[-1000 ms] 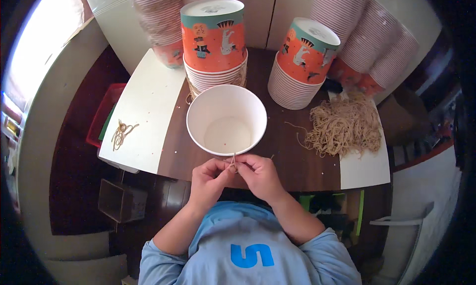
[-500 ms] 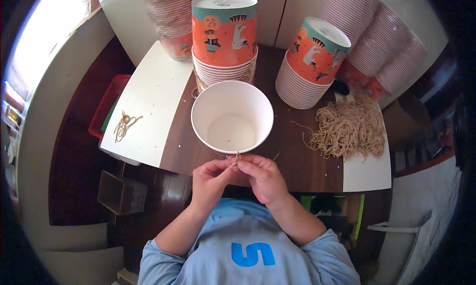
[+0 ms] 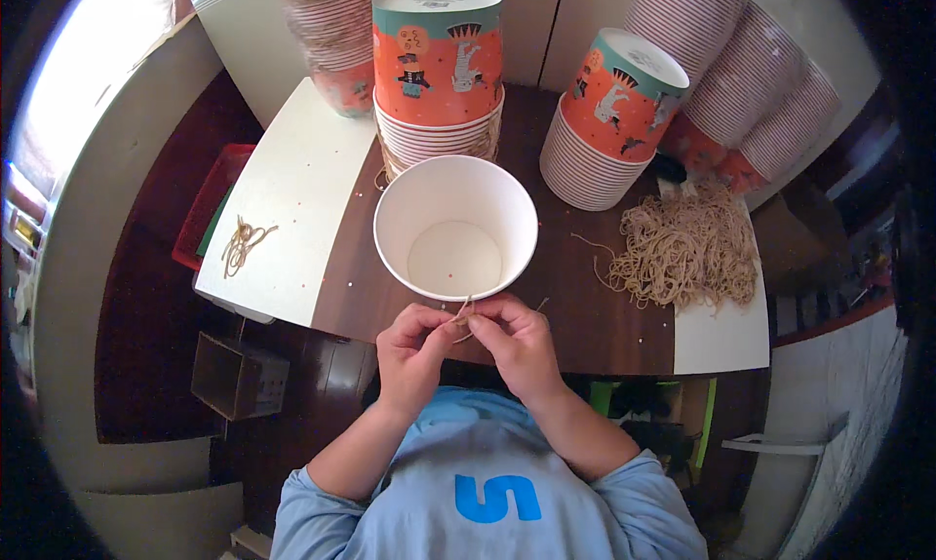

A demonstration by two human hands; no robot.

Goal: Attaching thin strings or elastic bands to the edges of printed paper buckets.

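Note:
Close to the table's near edge, my left hand point(image 3: 413, 351) and my right hand point(image 3: 515, 342) are closed, fingertips pinching a thin tan string point(image 3: 467, 311) between them. A short loose end of string pokes out past my right fingers. Just beyond my fingertips stands a large white paper bucket point(image 3: 456, 224), its open mouth tipped toward me and a tiny red speck inside. Whether the string runs to the bucket's rim cannot be told. Behind it rises a stack of upside-down orange and green printed buckets point(image 3: 437, 68), with string around its lower rims.
A second stack of printed buckets point(image 3: 614, 112) leans at the right, beside a heap of tan strings point(image 3: 687, 243). A few strings point(image 3: 246, 246) lie on the white left panel. Wrapped bucket stacks point(image 3: 746, 87) stand at the back. A cardboard box point(image 3: 239, 375) sits below left.
My fingers have shifted slightly on the string, and a small loop now shows below the fingertips. The bucket and stacks remain in place.

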